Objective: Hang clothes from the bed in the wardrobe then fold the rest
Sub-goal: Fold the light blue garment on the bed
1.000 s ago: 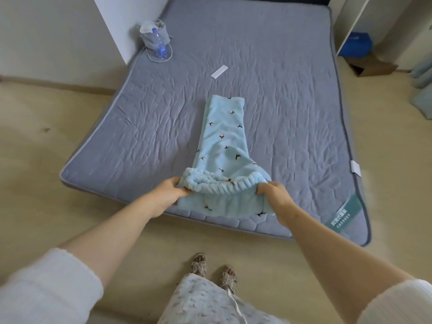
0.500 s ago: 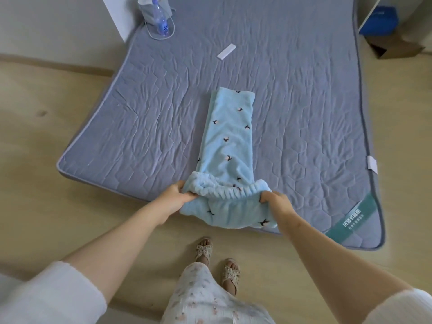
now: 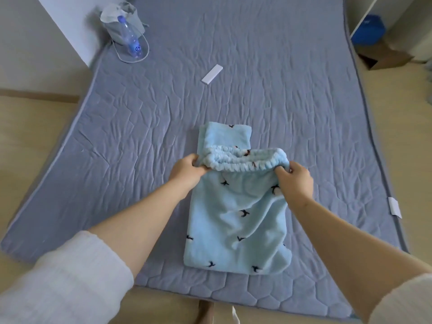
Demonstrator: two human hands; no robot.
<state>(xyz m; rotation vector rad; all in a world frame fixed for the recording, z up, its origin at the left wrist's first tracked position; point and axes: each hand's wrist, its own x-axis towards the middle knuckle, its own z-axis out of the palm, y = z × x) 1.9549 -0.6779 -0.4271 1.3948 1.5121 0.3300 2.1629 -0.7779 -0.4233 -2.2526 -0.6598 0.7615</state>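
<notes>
As they lay, trousers: long axis ran away from me.
My left hand, right hand: fingers clamped waistband ends.

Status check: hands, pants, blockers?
Gripping: left hand and right hand on waistband ends. Doubled-over blue pants on mattress. Farther back, white strip, clear of pants.

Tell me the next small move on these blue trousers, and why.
Probably carry the waistband a little further and lay it down on the cuff end, then let go. The left hand and right hand each grip one end of the waistband, holding it raised over the trousers, and a strip of the cuff end shows uncovered beyond it.
</notes>
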